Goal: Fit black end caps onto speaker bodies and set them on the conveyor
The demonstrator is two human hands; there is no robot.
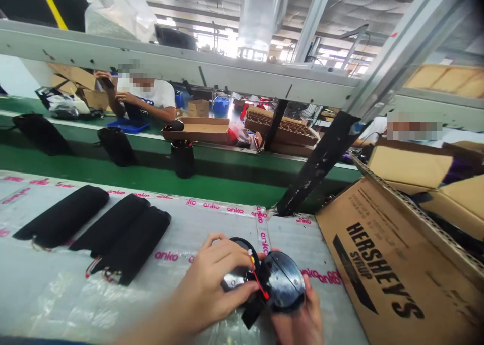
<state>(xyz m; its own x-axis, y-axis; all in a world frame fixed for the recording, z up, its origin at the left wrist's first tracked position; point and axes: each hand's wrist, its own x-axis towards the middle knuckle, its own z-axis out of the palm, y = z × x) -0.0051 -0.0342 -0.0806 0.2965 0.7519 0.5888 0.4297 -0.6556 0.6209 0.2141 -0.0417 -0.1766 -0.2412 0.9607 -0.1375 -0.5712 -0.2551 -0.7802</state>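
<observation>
A glossy round black plastic housing (pixel 284 283) with a screw on its face rests in my right hand (pixel 313 317), whose fingers curl round its underside and right edge. My left hand (pixel 214 279) is closed at a second round black part (pixel 242 244) on the left, partly covered by my fingers. Red wires (pixel 260 284) with a small white connector run between the two parts, beside my left thumb and fingertips. Whether those fingertips pinch the wires or the black part I cannot tell. A short black strip (pixel 251 314) hangs below.
Several black fabric-covered tubes (pixel 130 239) with wires at their ends lie at the left. A Hershey's carton (pixel 397 264) stands at the right. Beyond a black post (pixel 317 163), more black cylinders (pixel 182 159) stand on a green surface (pixel 223 178). A co-worker (pixel 159 98) sits opposite.
</observation>
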